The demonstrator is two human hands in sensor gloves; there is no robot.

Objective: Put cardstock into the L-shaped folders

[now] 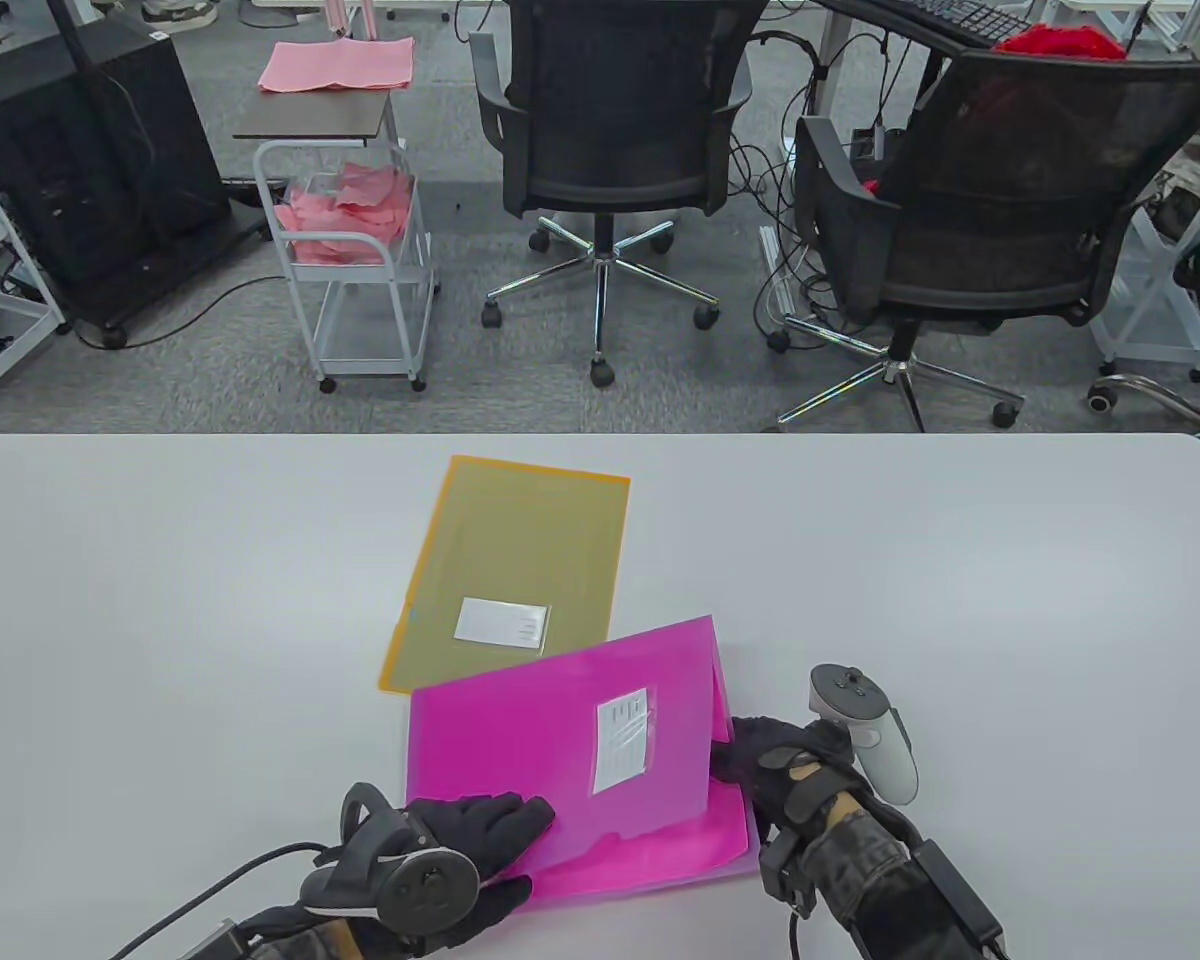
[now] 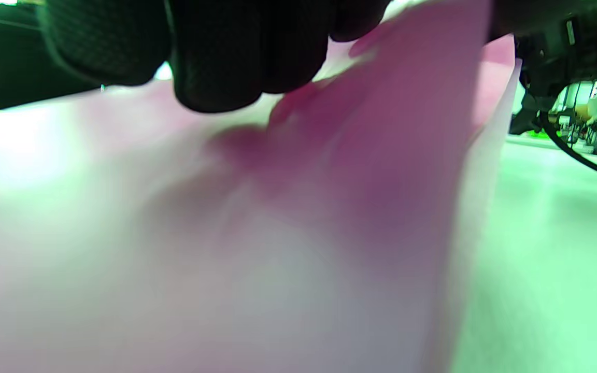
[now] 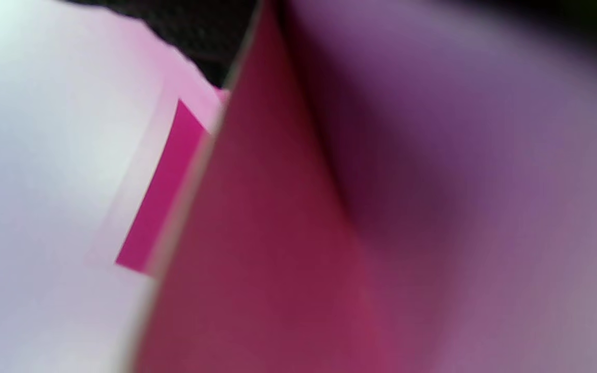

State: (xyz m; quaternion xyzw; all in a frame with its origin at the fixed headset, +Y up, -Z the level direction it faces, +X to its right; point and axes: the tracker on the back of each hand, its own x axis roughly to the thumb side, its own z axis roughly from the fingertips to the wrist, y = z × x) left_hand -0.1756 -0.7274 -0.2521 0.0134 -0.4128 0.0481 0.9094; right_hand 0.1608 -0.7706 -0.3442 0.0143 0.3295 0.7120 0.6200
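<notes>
Pink folder (image 1: 560,760) lies near table (image 1: 160,600) front edge, corner overlapping yellow folder (image 1: 510,560). My left hand (image 1: 460,850) presses flat on its near-left corner. My right hand (image 1: 790,770) pinches lifted top sheet at right edge.

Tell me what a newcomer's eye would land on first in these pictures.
First, the bright magenta folder at the table's near edge, its top sheet lifted on the right. The left hand lies flat across its near left corner, and the right hand has its fingers at the lifted right edge. Just behind it, a yellow folder lies flat with a white label, its near corner tucked under the magenta one.
</notes>
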